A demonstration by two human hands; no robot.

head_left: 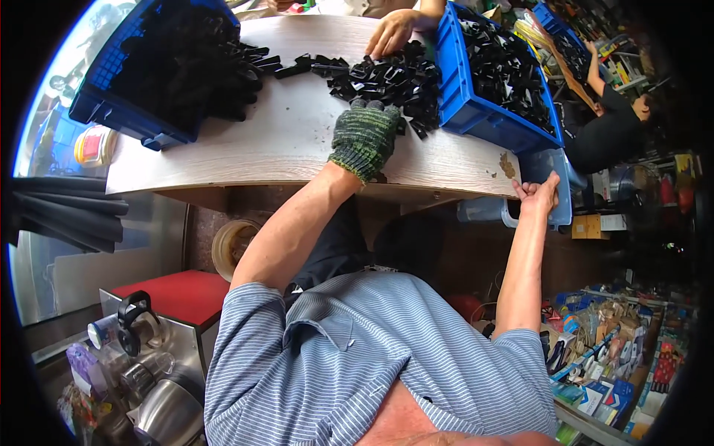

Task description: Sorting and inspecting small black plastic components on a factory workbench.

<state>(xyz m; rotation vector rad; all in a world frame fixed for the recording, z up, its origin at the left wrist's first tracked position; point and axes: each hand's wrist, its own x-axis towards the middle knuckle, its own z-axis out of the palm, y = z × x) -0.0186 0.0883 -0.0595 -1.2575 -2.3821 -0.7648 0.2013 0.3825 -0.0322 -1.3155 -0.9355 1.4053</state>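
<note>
My left hand (364, 135) wears a green knitted glove and lies at the near edge of a heap of small black plastic parts (390, 78) on the wooden table (282, 145). Its fingertips are buried in the heap, so any grip is hidden. My bare right hand (538, 195) is closed on the rim of a light blue bin (559, 195) hanging off the table's right edge. Another person's bare hand (390, 33) rests on the far side of the same heap.
A blue crate (480, 111) of black parts stands right of the heap, and a second blue crate (111, 111) at the table's far left. Below the table are a red-topped metal box (178, 293), a tape roll (232, 247) and black strips (67, 212). A person in black (613, 130) works at right.
</note>
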